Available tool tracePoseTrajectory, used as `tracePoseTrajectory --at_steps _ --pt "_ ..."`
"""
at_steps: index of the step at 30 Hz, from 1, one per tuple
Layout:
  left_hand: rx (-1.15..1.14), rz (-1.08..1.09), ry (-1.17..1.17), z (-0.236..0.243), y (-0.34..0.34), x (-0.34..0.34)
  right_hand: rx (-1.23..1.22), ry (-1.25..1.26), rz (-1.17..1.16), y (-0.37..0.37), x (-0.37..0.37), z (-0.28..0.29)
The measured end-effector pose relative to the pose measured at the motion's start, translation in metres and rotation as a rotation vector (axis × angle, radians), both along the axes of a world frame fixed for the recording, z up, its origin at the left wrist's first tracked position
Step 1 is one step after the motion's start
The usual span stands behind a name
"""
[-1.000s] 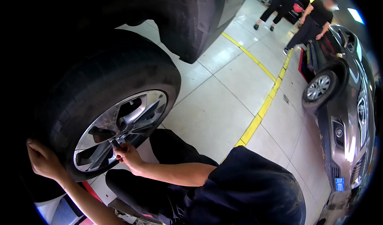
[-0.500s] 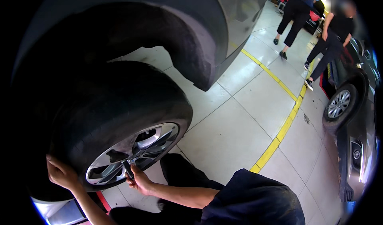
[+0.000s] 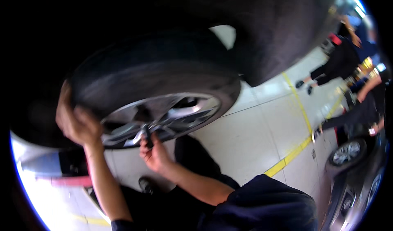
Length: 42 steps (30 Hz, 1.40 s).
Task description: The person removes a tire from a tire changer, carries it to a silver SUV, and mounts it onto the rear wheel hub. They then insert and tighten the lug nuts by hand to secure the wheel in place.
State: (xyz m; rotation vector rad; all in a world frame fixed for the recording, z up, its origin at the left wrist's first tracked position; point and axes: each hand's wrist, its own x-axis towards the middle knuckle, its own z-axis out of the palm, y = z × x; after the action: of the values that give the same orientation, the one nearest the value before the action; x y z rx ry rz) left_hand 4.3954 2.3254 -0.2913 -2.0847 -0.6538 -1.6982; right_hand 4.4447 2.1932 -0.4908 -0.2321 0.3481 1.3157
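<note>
Car wheel (image 3: pixel 155 104) with silver alloy spokes hangs under the dark wheel arch (image 3: pixel 262 34), above the tiled floor (image 3: pixel 254 137). Left hand (image 3: pixel 75 122) grips the tyre's edge, fingers curled over the tread. Right hand (image 3: pixel 155 155) closes around a small dark tool (image 3: pixel 146 136) pressed at the hub.

Pale tiled floor (image 3: pixel 254 128) fills the centre and right of the frame, glossy under bright light. A yellow painted line (image 3: pixel 301 112) crosses it toward the lower centre. A grey parked car (image 3: pixel 356 182) sits lower right, with people standing upper right.
</note>
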Motion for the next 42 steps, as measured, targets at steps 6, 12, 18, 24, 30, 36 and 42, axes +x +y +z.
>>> tracePoseTrajectory --at_steps 6,12,18,24,30,36,42 --pt "0.104 -0.061 -0.056 -0.006 0.006 -0.012 -0.046 -0.169 0.032 -0.011 0.006 0.002" --pt "0.177 -0.103 -0.166 0.001 0.015 -0.008 -0.311 -0.414 -0.132 -0.014 0.005 0.01" --pt "0.439 -0.05 -0.202 0.023 0.037 0.01 -0.355 -0.504 -0.162 -0.014 0.002 0.02" --pt "0.551 -0.058 -0.328 0.025 0.048 0.023 -0.337 -0.82 -0.153 -0.013 0.0 0.018" --pt "0.628 -0.077 -0.35 0.022 0.053 0.03 0.303 0.159 0.055 -0.008 0.007 0.011" --pt "0.735 -0.058 -0.372 0.025 0.059 0.032 -0.294 -0.56 -0.087 -0.009 0.004 0.013" --pt "0.764 -0.062 -0.353 0.021 0.061 0.031 -0.27 -0.453 -0.025 -0.008 -0.005 0.023"
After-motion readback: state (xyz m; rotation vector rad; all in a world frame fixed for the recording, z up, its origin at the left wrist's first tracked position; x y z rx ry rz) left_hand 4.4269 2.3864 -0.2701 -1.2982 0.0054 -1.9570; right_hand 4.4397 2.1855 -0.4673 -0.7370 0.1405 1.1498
